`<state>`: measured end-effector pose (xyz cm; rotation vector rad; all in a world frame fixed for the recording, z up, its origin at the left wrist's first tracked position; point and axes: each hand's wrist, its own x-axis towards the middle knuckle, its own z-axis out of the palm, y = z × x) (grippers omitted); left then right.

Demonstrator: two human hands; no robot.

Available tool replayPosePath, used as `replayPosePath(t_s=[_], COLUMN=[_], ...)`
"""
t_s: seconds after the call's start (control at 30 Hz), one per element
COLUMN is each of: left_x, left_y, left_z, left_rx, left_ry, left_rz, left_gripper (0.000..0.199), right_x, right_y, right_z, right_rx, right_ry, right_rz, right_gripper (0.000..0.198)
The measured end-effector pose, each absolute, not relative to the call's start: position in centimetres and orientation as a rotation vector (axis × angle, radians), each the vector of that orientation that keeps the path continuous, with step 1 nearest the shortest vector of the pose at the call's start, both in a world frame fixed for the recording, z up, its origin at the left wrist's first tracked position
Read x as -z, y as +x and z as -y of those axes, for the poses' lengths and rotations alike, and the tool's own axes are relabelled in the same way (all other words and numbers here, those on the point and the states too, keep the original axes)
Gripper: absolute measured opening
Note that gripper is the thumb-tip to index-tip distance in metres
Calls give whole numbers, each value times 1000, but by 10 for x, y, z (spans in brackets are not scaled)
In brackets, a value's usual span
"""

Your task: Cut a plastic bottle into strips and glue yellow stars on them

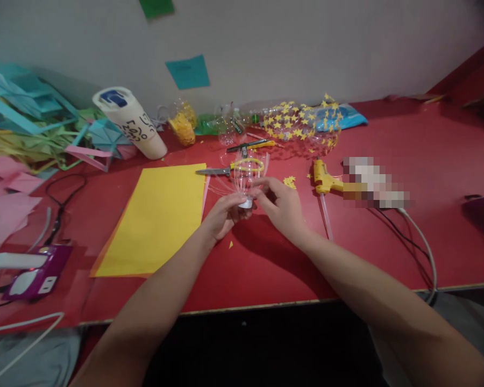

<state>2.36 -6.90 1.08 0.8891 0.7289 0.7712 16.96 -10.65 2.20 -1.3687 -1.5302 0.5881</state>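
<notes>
Between my hands is the top of a clear plastic bottle (245,181), cut into thin strips that fan out and upward. Its white cap (246,202) points down toward me. My left hand (226,216) is closed round the neck by the cap. At the other side, the fingers of my right hand (277,200) are pinched together at the base of the strips, apparently on one strip. Just behind the strips lie scissors (218,171) with yellow handles, partly seen through the plastic. A yellow-and-black cutter knife (252,145) rests farther back.
Yellow paper sheets (157,215) lie left of my hands. To the right are yellow star cut-outs (289,182) and a yellow glue gun (321,178). Star-covered clear plastic (286,121) lines the wall near a white roll (139,129). A purple power strip (38,274) sits far left on the red table (262,274).
</notes>
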Motion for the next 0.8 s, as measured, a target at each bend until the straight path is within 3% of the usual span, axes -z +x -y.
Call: replayPosePath(t_s=[0.5, 0.8], left_x=[-10, -11], left_y=[24, 25], left_z=[68, 66], left_rx=[-784, -796], left_ry=[828, 760], left_rz=[-721, -736], left_gripper=[9, 9], right_x=[-22, -24], right_y=[169, 171], right_z=[108, 107], right_rx=[-673, -603], right_ry=[-1298, -1315], right_rz=[1539, 1666], right_gripper=[8, 12])
